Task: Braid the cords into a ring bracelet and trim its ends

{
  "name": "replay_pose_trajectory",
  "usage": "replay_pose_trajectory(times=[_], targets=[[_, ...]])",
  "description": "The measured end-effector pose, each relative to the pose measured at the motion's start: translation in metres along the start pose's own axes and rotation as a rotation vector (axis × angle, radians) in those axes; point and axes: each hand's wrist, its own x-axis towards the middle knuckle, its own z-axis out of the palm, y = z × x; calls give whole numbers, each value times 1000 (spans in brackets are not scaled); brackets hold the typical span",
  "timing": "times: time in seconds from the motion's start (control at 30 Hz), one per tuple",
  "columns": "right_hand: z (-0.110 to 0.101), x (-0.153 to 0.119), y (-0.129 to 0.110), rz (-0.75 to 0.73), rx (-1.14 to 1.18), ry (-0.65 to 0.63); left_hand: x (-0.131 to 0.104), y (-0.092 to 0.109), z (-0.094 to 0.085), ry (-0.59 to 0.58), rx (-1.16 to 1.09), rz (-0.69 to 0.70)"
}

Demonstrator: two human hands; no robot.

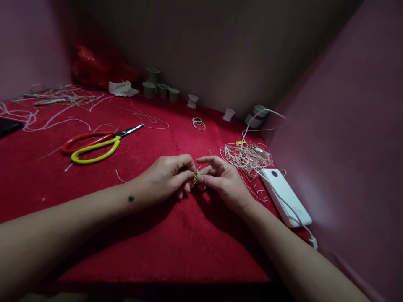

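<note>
Between my two hands, just above the red cloth, is a small green knotted cord piece (pixel 197 175) with a thin loose end hanging down. My left hand (pixel 176 174) pinches its left side with thumb and forefinger. From the other side, the thumb and bent fingers of my right hand (pixel 218 176) close on it, with the forefinger stretched out above. Part of the cord is hidden behind the fingertips. Scissors (pixel 94 147) with one red and one yellow handle lie to the left, blades partly apart and pointing away to the right.
A tangle of pale cords (pixel 247 157) and a white power bank (pixel 285 197) with a cable lie at right. Several thread spools (pixel 149 89) stand along the back wall. Small cord rings (pixel 198 123) lie mid-table. White cords (pixel 59 119) spread at left, near a red plastic bag (pixel 94 63).
</note>
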Motion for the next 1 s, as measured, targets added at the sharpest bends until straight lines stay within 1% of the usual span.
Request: replay_pose_trajectory(times=[0.1, 0.23, 0.37, 0.57, 0.73, 0.9, 1.0], targets=[[1, -1, 0, 6, -9, -6, -3, 0, 1, 19, 52, 56], [1, -1, 1, 1, -10, -32, -5, 1, 1, 23, 19, 52], [1, -1, 1, 0, -14, -37, -3, 0, 1, -19, 57, 27], [-3, 1, 5, -20, -4, -35, 1, -1, -2, -20, 38, -32], [-5, 2, 8, -10, -22, -78, 2, 2, -2, -62, 104, -64], [-2, 0, 9, -83, -121, -41, 0, 5, -3, -64, 195, -34], [0, -3, 9, -184, -269, -26, -1, 8, -4, -62, 229, -14]])
